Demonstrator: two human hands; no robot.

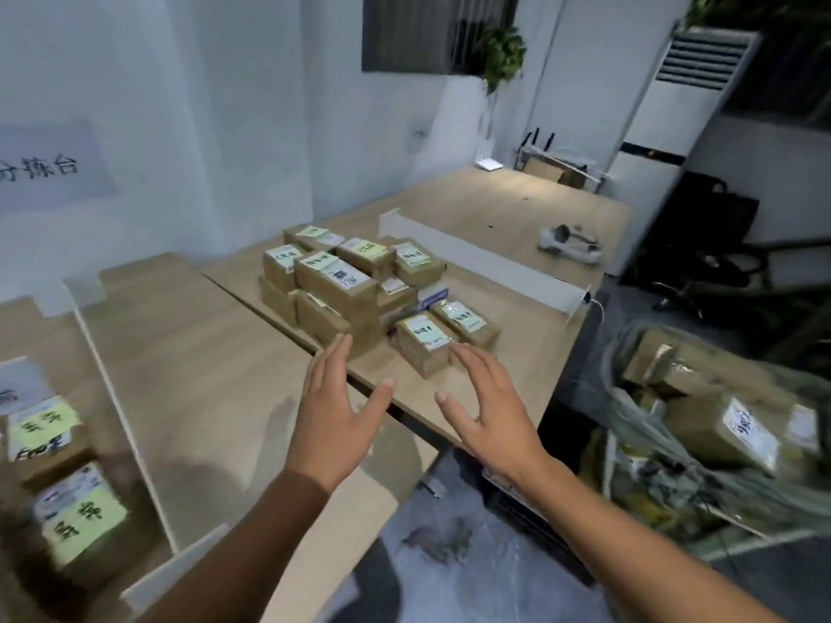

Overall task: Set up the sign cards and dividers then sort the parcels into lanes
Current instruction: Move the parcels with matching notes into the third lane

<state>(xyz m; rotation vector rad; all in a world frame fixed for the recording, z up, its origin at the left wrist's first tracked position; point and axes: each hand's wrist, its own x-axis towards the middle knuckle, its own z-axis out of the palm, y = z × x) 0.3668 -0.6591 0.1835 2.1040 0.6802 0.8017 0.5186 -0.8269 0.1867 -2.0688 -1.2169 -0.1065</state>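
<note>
1. Left hand (332,411): wide open, fingers straight, thumb out, holding nothing.
2. Right hand (490,406): same, spread and empty, thumb pointing at the left thumb.
3. Both raised over the near edge of the far table (517,204), fingertips close up to the parcels. Cannot tell whether they touch.
4. Nearest parcel (422,344): brown box with a pale label, near the table edge, just beside the right fingertips.
5. Second parcel (465,321): same kind, just behind and to the right of the nearest one.
6. Pile (341,281): brown boxes stacked a few high, with yellow-green and white labels, mid-table behind the left fingertips.
7. Long divider (485,263): white strip standing on edge across the far table, behind the pile and apart from it.
8. Device (569,242): white, blurred, lying beyond the long divider.
9. Near table (202,353): at the left, butted against the far table, crossed by the white near divider (121,411).
10. Left of the near divider: two parcels (81,519) with yellow-green notes, and a white card (22,384) behind them. All blurred.
11. Bag (665,442): clear plastic, off the table at the right, with more brown boxes inside.
12. Wall sign (49,164): paper sheet on the left wall.
13. AC unit (674,119): standing at the back right.
</note>
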